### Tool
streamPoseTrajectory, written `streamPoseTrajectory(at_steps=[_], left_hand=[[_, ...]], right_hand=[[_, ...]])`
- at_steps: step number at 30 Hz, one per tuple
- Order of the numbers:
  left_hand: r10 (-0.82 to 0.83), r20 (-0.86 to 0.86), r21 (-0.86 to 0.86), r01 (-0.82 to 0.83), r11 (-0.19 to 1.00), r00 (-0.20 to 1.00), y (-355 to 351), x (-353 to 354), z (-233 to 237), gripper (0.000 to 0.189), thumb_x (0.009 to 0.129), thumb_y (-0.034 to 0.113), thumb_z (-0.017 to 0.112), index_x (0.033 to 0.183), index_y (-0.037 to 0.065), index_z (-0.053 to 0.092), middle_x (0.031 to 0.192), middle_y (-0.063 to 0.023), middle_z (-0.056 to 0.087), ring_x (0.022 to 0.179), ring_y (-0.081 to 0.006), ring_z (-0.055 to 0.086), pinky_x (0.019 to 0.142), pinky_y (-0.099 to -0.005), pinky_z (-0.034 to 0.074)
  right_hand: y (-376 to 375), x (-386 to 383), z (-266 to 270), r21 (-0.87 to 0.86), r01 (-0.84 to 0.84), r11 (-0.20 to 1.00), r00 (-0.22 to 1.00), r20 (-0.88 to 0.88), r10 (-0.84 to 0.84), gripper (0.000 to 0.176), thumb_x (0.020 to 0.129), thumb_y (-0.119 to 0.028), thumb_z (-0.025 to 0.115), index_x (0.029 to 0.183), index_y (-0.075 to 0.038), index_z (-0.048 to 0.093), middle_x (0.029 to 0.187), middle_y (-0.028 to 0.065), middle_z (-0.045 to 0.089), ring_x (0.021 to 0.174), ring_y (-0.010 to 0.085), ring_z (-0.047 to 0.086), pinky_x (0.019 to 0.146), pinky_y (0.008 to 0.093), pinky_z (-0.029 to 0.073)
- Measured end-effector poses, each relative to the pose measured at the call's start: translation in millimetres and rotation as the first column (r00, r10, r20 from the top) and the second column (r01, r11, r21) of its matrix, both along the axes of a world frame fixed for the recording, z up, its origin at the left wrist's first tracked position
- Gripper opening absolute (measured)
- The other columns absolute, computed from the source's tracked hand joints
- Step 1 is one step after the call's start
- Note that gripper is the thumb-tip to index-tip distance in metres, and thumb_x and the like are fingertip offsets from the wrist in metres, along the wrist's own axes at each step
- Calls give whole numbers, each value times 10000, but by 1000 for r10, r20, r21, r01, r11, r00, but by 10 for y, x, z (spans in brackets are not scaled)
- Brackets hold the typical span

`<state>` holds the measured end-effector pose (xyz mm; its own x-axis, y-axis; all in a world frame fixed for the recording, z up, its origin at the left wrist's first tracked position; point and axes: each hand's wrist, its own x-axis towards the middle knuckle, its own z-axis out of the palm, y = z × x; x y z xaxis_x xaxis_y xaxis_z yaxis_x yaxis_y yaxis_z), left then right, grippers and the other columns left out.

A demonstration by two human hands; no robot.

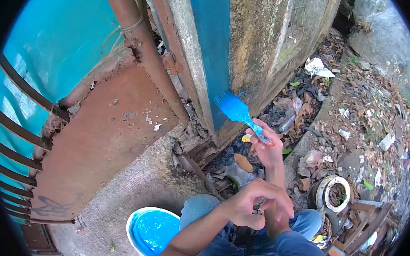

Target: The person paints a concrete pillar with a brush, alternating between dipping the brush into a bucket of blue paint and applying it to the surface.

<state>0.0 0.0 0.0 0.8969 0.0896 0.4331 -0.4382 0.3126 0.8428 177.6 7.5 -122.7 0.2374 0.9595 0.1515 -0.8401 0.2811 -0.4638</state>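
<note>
A paintbrush (236, 110) with blue, paint-soaked bristles is in my right hand (267, 152), whose fingers wrap its paint-speckled handle near the red end. Its bristles point up and left, overlapping the lower part of a blue-painted strip (213, 54) on the weathered wall post. My left hand (260, 203) crosses over my right forearm, fingers bent but apart from the thumb, with nothing seen in it. Below and left of it, beside my knee, stands a white-rimmed bucket (129, 226) of bright blue paint (155, 232).
On the left are a rusty brown panel (108, 118), curved metal bars (19, 139) and a turquoise sheet (57, 27). A brown pipe (140, 41) runs beside the post. Leaves and litter (354, 108) cover the right side, near a round white-rimmed object (322, 192) and broken wood (369, 229).
</note>
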Motion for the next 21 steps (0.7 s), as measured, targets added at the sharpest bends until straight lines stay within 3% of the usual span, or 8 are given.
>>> streamPoseTrajectory(at_steps=[2, 5, 9, 10, 15, 16, 17, 21], left_hand=[[-9, -20, -28, 9, 1000, 1000, -18, 4, -1, 808, 696, 771, 562, 974, 22, 677, 954, -118, 680, 668, -150, 637, 479, -222, 332], [-13, -28, -8, 13, 1000, 1000, 2, 2, -36, 810, 693, 774, 563, 968, 21, 678, 947, -119, 680, 665, -147, 635, 480, -221, 329], [-25, -29, -11, 25, 1000, 999, -11, 24, -40, 810, 691, 774, 564, 965, 20, 679, 942, -119, 680, 661, -149, 634, 480, -220, 328], [-24, -32, -11, 24, 1000, 999, -14, 25, -39, 812, 691, 775, 564, 965, 19, 679, 942, -119, 680, 661, -153, 634, 480, -220, 329], [-20, -22, -21, 20, 1000, 1000, -3, 25, -28, 816, 698, 773, 559, 962, 9, 676, 938, -127, 678, 662, -158, 634, 481, -218, 331], [14, 9, -47, -14, 999, 1000, -9, 48, -2, 755, 728, 737, 561, 960, 28, 676, 844, -81, 665, 658, -127, 633, 472, -211, 341], [50, 41, -75, -46, 996, 998, -16, 72, 17, 693, 758, 701, 563, 959, 48, 676, 750, -34, 652, 654, -97, 632, 462, -205, 350], [24, 44, -56, -21, 998, 999, -15, 118, -39, 695, 767, 697, 555, 958, 39, 674, 813, -44, 660, 678, -109, 643, 459, -202, 355]], right_hand=[[-89, 19, 123, -259, 99, 961, 983, 174, -55, 450, 888, -132, 550, 1292, 32, 436, 980, 210, 642, 680, 164, 596, 531, 207, 429], [-109, 26, 201, -421, 40, 906, 899, 411, 152, 425, 912, -116, 528, 1297, 34, 429, 933, 170, 645, 631, 127, 553, 487, 192, 378], [32, -91, 127, -612, 191, 768, 784, 565, 255, 288, 948, -216, 530, 1072, 41, 577, 686, 23, 541, 522, 57, 425, 440, 189, 318], [39, -128, 130, -615, 234, 753, 791, 571, 220, 289, 943, -249, 542, 959, 32, 607, 640, -5, 494, 501, 44, 412, 436, 187, 316], [-14, -149, 143, -704, 304, 642, 792, 561, 240, 289, 929, -250, 556, 952, 31, 614, 643, 3, 505, 502, 50, 420, 422, 198, 311], [-1, -154, 164, -731, 334, 595, 775, 573, 269, 289, 925, -249, 560, 941, 34, 619, 638, 6, 507, 496, 52, 419, 415, 204, 309], [27, -149, 196, -726, 342, 596, 772, 579, 263, 289, 925, -249, 560, 941, 34, 619, 638, 6, 507, 496, 52, 419, 415, 204, 309], [248, -211, 571, -659, 316, 683, 755, 610, 240, 285, 924, -221, 554, 905, 55, 624, 613, 14, 509, 464, 60, 407, 395, 218, 295]])
